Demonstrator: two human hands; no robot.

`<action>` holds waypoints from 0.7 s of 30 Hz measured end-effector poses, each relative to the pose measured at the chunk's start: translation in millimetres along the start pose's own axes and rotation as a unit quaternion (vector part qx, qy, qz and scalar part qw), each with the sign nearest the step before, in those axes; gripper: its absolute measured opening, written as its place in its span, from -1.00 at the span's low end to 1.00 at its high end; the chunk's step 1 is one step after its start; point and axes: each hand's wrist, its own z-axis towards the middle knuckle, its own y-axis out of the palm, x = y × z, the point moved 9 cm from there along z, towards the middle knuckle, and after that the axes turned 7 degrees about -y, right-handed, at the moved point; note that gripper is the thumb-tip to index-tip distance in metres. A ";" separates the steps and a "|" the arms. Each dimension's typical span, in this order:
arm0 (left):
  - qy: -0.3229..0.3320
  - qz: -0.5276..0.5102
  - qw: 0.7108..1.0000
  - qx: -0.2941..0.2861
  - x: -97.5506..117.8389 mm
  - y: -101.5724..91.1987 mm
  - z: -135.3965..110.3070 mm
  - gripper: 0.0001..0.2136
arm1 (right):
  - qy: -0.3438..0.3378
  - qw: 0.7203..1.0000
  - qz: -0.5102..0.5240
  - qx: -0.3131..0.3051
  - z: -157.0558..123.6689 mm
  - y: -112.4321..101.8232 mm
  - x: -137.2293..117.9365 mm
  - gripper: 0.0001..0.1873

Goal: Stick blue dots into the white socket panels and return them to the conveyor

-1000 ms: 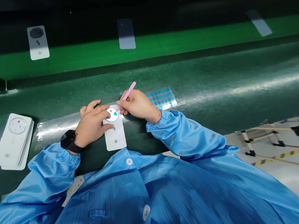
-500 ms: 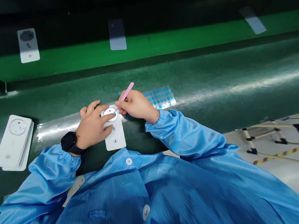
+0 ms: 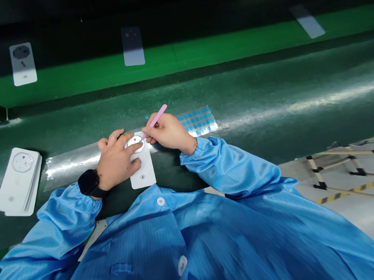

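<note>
My L hand (image 3: 117, 162) lies flat on the white panel (image 3: 144, 171), fingers loosely spread and not gripping. Index tip & thumb rest at the rim of the round window (image 3: 135, 142) at the panel's far end, pressing the panel onto the dark green mat (image 3: 251, 111) right in front of me. My R hand (image 3: 168, 132) is pinched tight on a pink stick (image 3: 156, 117), thumb + first fingers closed round its lower part, upper end tilted up & away. Its tip touches the round window, w/ a speck of blue there. The blue dot sheet (image 3: 200, 119) lies just beyond the R hand. A stack of panels (image 3: 18, 182) sits well apart on the left.
</note>
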 end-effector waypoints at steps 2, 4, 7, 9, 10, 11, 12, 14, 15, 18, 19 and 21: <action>0.002 0.003 1.000 0.005 1.9 0.1 -0.2 -0.66 | 0.013 0.999 0.033 -0.002 -2.7 -0.5 1.8 -0.83; 0.007 0.007 1.000 0.007 3.8 0.3 -0.2 -0.66 | 0.002 0.999 0.042 -0.009 -4.8 -0.4 0.9 -0.83; 0.009 0.006 1.000 0.006 5.2 0.6 0.2 -0.65 | -0.039 0.999 0.014 -0.019 -6.6 -0.3 -2.3 -0.85; 0.007 0.003 1.000 0.002 5.3 0.9 0.5 -0.65 | -0.061 0.998 -0.010 -0.021 -7.2 0.1 -2.9 -0.86; 0.006 0.002 1.000 0.000 5.4 1.0 0.6 -0.65 | -0.070 0.997 -0.022 -0.021 -7.5 0.2 -3.2 -0.86; 0.005 0.001 1.000 -0.002 5.5 1.1 0.7 -0.65 | -0.079 0.996 -0.034 -0.020 -7.8 0.2 -3.8 -0.86; 0.005 0.000 1.000 -0.003 5.6 1.1 0.7 -0.65 | -0.088 0.995 -0.047 -0.018 -8.3 0.1 -4.6 -0.86; 0.004 -0.001 1.000 -0.003 5.9 0.9 0.6 -0.65 | -0.108 0.991 -0.078 -0.011 -10.1 -0.7 -7.3 -0.84; 0.003 -0.001 1.000 -0.002 6.0 0.6 0.5 -0.65 | -0.121 0.988 -0.095 -0.006 -11.6 -1.2 -9.5 -0.84; 0.000 -0.002 1.000 0.003 5.8 0.3 0.2 -0.65 | -0.185 0.973 -0.136 0.002 -18.5 -0.8 -19.1 -0.82; 0.000 -0.002 1.000 0.003 5.7 0.5 0.2 -0.65 | -0.208 0.967 -0.144 0.002 -21.3 -0.1 -22.4 -0.81; -0.003 -0.005 1.000 0.002 5.4 1.3 0.1 -0.64 | -0.244 0.958 -0.151 0.003 -26.1 1.1 -26.5 -0.78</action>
